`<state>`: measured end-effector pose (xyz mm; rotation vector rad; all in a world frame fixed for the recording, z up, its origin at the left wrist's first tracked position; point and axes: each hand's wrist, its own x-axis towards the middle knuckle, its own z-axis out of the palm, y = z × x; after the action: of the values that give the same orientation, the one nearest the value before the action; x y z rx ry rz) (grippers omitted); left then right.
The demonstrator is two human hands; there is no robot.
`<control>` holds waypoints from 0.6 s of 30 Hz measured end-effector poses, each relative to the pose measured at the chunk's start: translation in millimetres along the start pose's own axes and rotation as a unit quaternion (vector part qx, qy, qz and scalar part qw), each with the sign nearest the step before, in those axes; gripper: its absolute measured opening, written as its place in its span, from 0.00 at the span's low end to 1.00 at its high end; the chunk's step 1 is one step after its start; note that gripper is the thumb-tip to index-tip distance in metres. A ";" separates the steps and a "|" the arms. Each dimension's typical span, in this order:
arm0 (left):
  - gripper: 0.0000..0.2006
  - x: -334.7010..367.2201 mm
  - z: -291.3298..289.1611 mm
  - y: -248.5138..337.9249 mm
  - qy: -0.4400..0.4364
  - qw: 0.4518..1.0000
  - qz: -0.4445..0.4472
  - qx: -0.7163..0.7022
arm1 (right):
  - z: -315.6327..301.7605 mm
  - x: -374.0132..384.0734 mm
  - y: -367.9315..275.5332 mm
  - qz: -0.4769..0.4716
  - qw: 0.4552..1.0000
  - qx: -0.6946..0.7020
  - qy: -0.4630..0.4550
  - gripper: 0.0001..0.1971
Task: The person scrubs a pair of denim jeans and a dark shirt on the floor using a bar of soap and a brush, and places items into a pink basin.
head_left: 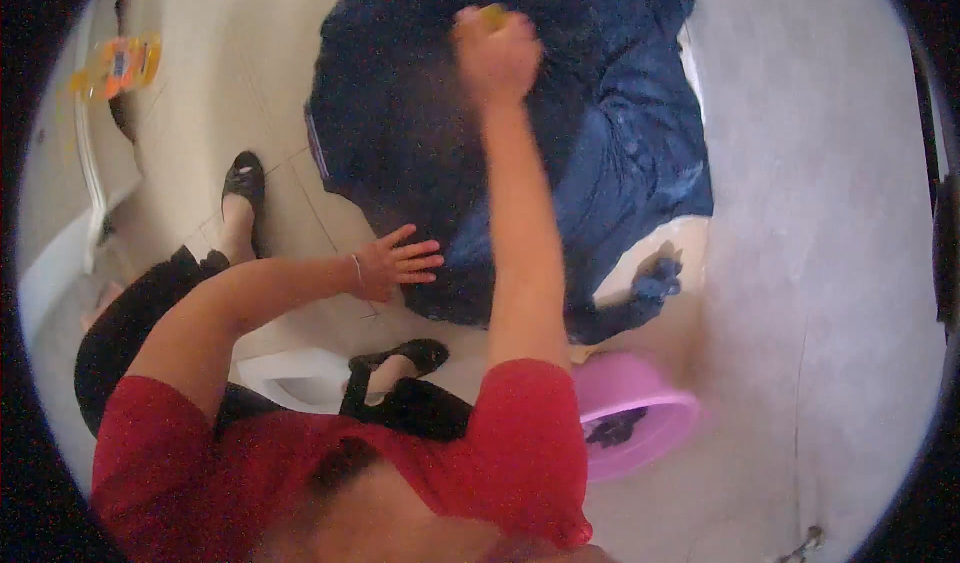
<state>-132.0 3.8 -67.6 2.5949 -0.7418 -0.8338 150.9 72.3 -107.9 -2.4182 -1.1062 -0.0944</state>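
Observation:
A dark blue cloth (560, 93), wet-looking and wrinkled on its right side, lies spread out in front of me. My right hand (500, 58) is over its far part, closed around a small yellow object (493, 17). Most of that object is hidden in my fingers, and the hand is slightly blurred, so its kind does not show. At the near left edge of the cloth is my left hand (390, 265), fingers spread and holding nothing. Its fingertips are at the cloth's edge; whether they touch it, I cannot tell.
A pink plastic basin (640, 408) with something dark inside stands near my right elbow. A bunched blue bit of cloth (657, 281) lies by the cloth's lower right. At far left is an orange-yellow packet (125, 66). A white plastic item (300, 378) sits between my feet.

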 end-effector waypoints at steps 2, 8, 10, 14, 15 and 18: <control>0.42 -7.4 0.2 -2.2 -0.008 0.999 0.016 -0.028 | -10.6 39.6 5.4 -0.021 0.997 0.073 0.001 0.11; 0.42 -12.3 15.2 -14.7 0.046 0.996 0.025 -0.072 | -7.8 83.9 -6.5 0.220 0.778 0.589 -0.016 0.24; 0.40 -18.6 -9.1 -18.6 0.013 0.999 0.051 -0.013 | -22.5 123.2 -19.7 0.182 0.795 0.579 -0.006 0.24; 0.40 -5.9 8.9 -17.7 0.051 0.997 0.060 -0.001 | -73.0 183.1 -51.2 0.039 0.868 0.494 -0.008 0.25; 0.38 -4.4 13.2 -18.9 0.073 0.995 0.045 -0.048 | -85.6 185.5 -57.6 0.001 0.887 0.462 -0.011 0.25; 0.39 -3.8 14.5 -12.0 0.100 0.993 0.020 -0.056 | -120.3 139.7 -41.2 -0.067 0.930 0.362 -0.001 0.26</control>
<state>-138.9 13.8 -82.5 2.5094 -0.6662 -0.5747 230.5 138.8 50.0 -1.6829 -1.0649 0.2364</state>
